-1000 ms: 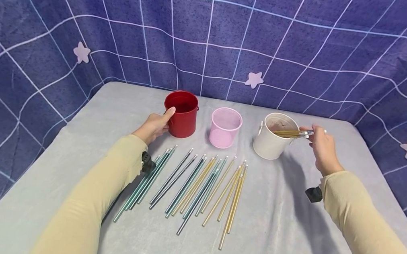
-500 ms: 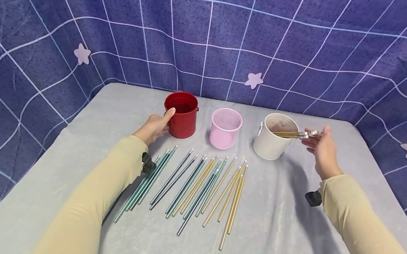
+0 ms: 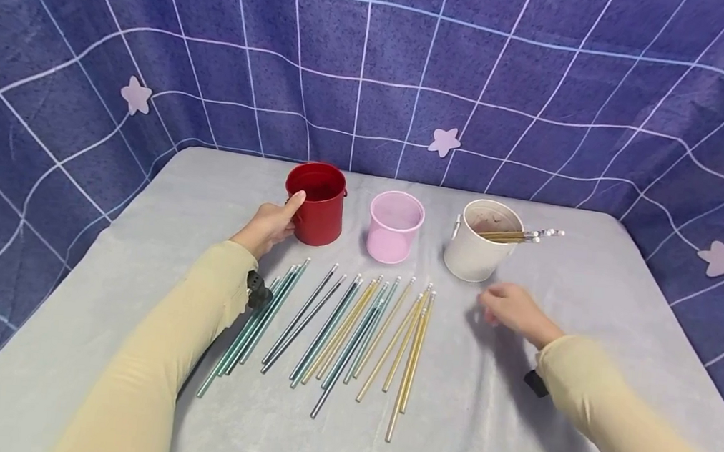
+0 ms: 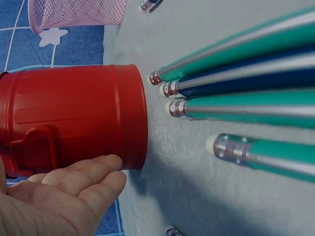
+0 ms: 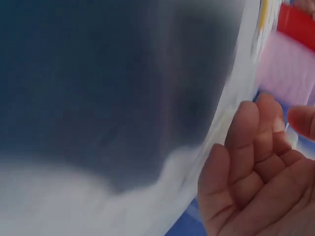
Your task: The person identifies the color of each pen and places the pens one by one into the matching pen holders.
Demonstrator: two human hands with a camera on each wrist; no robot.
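Note:
My left hand (image 3: 270,224) is at the left side of a red metal bucket (image 3: 320,215), thumb tip at the rim. In the left wrist view its fingers (image 4: 98,169) lie loosely extended along the bucket's side, below the small side handle. My right hand (image 3: 516,311) is above the cloth in front of a white bucket (image 3: 472,253), with relaxed fingers and nothing in it. Several gold pencils (image 3: 510,237) lean in the white bucket, their eraser ends over its right rim. A pink mesh cup (image 3: 393,239) stands between the two buckets.
Several green pencils (image 3: 247,341), dark blue pencils (image 3: 298,324) and gold pencils (image 3: 411,367) lie in a fanned row on the grey cloth (image 3: 461,421), erasers away from me. A purple gridded curtain (image 3: 351,60) with stars hangs behind.
My right hand has let go of the gold pencils in the white bucket and moved down and left, toward the front of that bucket. The left hand has stayed at the red bucket.

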